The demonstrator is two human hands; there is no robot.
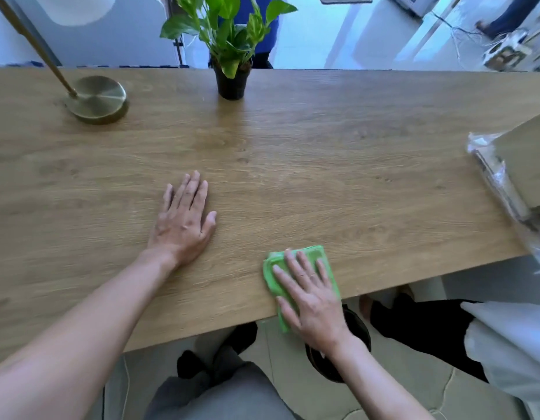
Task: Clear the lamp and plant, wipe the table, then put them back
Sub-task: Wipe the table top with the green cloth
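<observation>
A brass lamp [96, 100] with a round base and a slanted stem stands at the far left of the wooden table [323, 153]. A green plant in a black pot [232, 81] stands at the far edge, near the middle. My left hand [182, 221] lies flat on the table with fingers spread, holding nothing. My right hand [312, 298] presses flat on a folded green cloth [314, 254] at the table's near edge; part of the cloth hangs over that edge.
A plastic-wrapped box [517, 174] lies on the table's right end. A person in blue [262, 28] stands behind the plant. Below the near edge are my grey-trousered legs [220, 392], a dark round bin [338, 356] and a white bag [511, 344].
</observation>
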